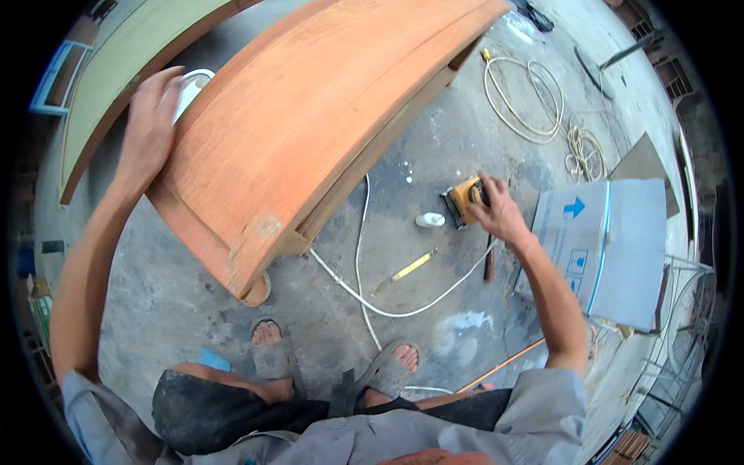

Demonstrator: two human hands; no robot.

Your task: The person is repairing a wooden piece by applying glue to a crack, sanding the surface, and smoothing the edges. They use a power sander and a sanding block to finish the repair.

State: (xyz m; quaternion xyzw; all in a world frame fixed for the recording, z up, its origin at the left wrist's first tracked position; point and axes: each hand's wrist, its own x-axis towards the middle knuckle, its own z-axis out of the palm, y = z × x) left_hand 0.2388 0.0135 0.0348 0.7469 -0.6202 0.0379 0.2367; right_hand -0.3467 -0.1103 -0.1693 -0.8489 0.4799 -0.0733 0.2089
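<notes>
A curved reddish-brown wooden furniture piece [310,101] lies tilted across the upper middle, with a pale patch near its lower corner. My left hand [153,120] is at its left edge, fingers stretched and slightly apart, next to a white round-rimmed object [194,89] partly hidden behind the wood. To the right, my right hand [501,209] is closed over the top of a yellow power sander [463,200] on the concrete floor. A white bottle [430,220] lies just left of the sander.
A yellow-handled scraper [411,265] and a white cord [403,315] lie on the floor near my sandalled feet. A dark-handled tool [489,263] is below the sander. Right stands a cardboard box [601,240]; coiled cable [535,132] lies beyond. A pale-green curved panel [116,85] stands left.
</notes>
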